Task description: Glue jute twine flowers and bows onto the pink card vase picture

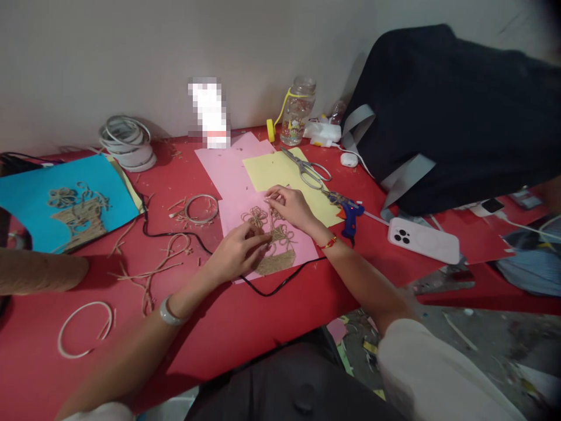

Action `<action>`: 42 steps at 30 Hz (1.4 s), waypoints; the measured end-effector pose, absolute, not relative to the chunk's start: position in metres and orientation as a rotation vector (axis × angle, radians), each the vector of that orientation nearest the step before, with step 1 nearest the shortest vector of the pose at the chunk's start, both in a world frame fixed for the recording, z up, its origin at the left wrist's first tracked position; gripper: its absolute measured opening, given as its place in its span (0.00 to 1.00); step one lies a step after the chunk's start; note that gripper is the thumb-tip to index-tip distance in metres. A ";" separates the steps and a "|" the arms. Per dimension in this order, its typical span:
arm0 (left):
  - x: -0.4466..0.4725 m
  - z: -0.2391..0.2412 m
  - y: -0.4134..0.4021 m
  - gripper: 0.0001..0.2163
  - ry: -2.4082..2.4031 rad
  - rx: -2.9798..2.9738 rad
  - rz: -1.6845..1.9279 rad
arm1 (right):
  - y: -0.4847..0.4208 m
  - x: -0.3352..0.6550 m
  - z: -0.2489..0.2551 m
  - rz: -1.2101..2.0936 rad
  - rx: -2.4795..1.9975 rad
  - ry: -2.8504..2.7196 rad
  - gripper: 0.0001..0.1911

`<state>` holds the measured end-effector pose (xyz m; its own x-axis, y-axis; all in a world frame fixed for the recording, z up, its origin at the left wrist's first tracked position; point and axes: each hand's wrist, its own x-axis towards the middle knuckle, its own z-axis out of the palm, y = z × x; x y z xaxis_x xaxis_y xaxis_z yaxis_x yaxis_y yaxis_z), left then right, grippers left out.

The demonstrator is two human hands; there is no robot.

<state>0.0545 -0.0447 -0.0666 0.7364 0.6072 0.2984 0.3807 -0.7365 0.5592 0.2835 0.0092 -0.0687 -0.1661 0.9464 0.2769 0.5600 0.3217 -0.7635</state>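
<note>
A twine picture with looped flowers point(255, 217) and a woven twine basket shape point(276, 263) lies on the pink paper point(228, 219). My left hand point(241, 248) rests over its left side, fingers bent together at the twine stems; whatever they pinch is hidden. Above the flowers, my right hand point(291, 207) has its thumb and fingertips pressed together by a twine loop. What lies between those fingertips is too small to make out. Another looped twine flower point(284, 235) shows between the two hands.
Scissors point(307, 168) lie on yellow paper point(274, 169), beside a blue glue gun point(349, 216). Its black cable point(280, 291) crosses below the picture. Loose twine point(146, 275), rings point(201, 209), a bottle point(298, 111), a phone point(423, 240) and blue paper with twine art point(26, 193) surround it.
</note>
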 end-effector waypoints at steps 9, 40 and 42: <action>0.056 -0.063 -0.046 0.15 0.767 2.464 0.650 | 0.010 0.282 -0.070 0.569 -1.357 -1.885 0.05; 0.062 -0.062 -0.045 0.26 0.846 2.651 0.381 | 0.009 0.288 -0.073 0.425 -1.345 -1.907 0.03; 0.062 -0.062 -0.044 0.26 0.846 2.648 0.364 | 0.009 0.288 -0.073 0.419 -1.357 -1.907 0.02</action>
<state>0.0623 -0.0444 -0.0618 0.7901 0.5972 0.1385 0.5109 -0.7663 0.3895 0.2877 0.0095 -0.0730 -0.1614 0.9102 0.3815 0.6668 0.3855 -0.6378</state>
